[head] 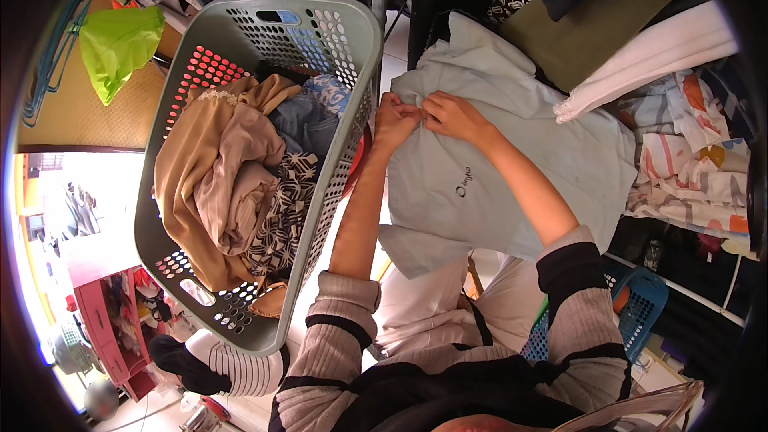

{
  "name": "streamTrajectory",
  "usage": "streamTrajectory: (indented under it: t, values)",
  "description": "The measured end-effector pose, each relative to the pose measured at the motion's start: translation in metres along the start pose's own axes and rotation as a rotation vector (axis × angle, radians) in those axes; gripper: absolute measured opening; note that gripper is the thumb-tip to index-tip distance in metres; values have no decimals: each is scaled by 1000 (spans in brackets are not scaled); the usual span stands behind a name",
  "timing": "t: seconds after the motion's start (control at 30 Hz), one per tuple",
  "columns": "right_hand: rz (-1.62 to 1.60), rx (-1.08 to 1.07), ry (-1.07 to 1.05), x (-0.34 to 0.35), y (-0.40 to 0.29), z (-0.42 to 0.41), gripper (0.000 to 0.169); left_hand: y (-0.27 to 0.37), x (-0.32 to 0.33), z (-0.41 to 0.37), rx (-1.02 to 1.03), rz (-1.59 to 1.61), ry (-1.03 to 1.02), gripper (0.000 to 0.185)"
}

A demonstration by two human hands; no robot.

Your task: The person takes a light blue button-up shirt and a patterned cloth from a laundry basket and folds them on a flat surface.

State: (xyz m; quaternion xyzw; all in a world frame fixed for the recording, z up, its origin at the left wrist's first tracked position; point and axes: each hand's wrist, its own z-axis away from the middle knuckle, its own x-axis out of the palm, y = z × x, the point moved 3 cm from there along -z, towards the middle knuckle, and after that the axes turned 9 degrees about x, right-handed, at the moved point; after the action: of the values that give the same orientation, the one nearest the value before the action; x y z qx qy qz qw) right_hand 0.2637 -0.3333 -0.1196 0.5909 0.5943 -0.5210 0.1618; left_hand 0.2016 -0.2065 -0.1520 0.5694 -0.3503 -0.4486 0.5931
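Note:
A pale grey-green shirt [516, 162] with small printed writing lies spread before me, partly over my lap. Near its upper left edge, my left hand [396, 123] pinches the cloth between thumb and fingers. My right hand [453, 117] grips the same part of the shirt, its fingertips almost touching the left ones. Whether a button is between the fingers cannot be seen. To the left of my left arm stands a grey-green plastic laundry basket [366, 42], with crumpled tan cloth [186, 174], a patterned cloth [288, 210] and blue denim [306, 120] inside.
Folded garments, among them an olive cloth [594, 30], a white cloth [654, 60] and a patterned cloth [684, 162], lie at the right. A blue plastic basket [648, 306] is at the lower right. A green plastic bag [120, 48] hangs at upper left, above a pink cabinet [105, 324].

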Motion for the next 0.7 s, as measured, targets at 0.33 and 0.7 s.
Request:
streamTrajectory:
  t: [0.33, 0.7]
  values:
    - [-49, 94, 39, -7, -3, 16, 19, -12, 8, -9, -10, -246, 43, 52]
    - [-42, 111, 22, -1, -2, 21, 25, -25, 10, -9, 29, -251, 175, 54]
